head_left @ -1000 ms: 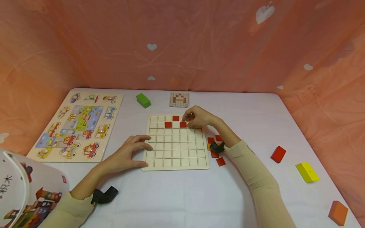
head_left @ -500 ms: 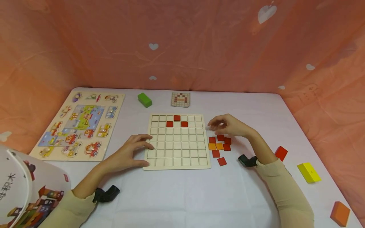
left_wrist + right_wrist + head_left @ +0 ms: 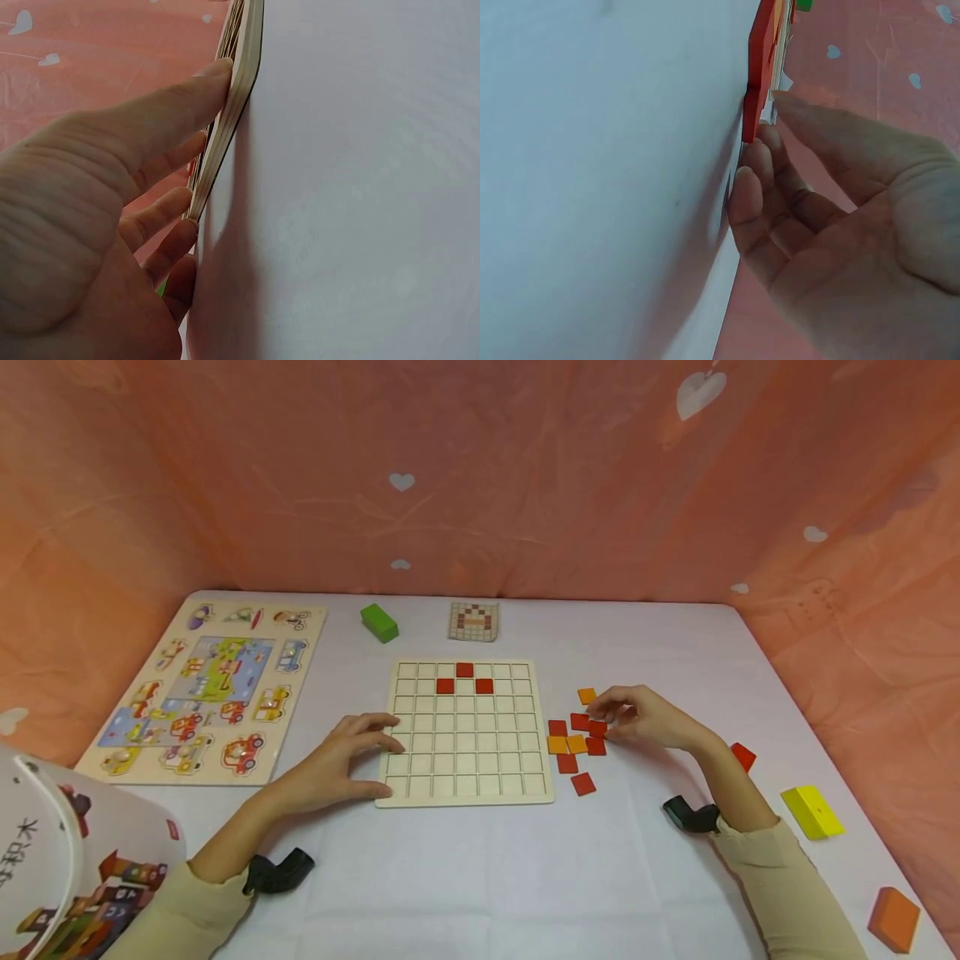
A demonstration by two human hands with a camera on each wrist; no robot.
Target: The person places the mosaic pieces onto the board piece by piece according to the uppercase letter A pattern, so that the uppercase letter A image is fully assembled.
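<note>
A pale wooden grid board [image 3: 465, 766] lies mid-table with a red tile [image 3: 465, 670] in its top row and two more in the row below. My left hand [image 3: 341, 764] rests its fingertips and thumb on the board's left edge; in the left wrist view the thumb [image 3: 187, 97] lies along that edge. Right of the board are several loose red tiles [image 3: 582, 784] and orange tiles [image 3: 557, 745]. At the right side of this group, my right hand [image 3: 652, 718] has its fingertips at a red tile [image 3: 597, 728], thumb apart from the fingers. One orange tile [image 3: 586, 696] lies just beyond.
A picture card [image 3: 473, 622] and a green block [image 3: 379, 622] lie behind the board. To the left are a vehicle puzzle [image 3: 292, 718] and a white bucket [image 3: 112, 810]. Red [image 3: 743, 756], yellow [image 3: 812, 812] and orange blocks [image 3: 893, 919] lie along the right side.
My right hand has moved from the board's top rows right and toward me to the loose tiles. A separate orange tile has come into view. The left hand keeps its place.
</note>
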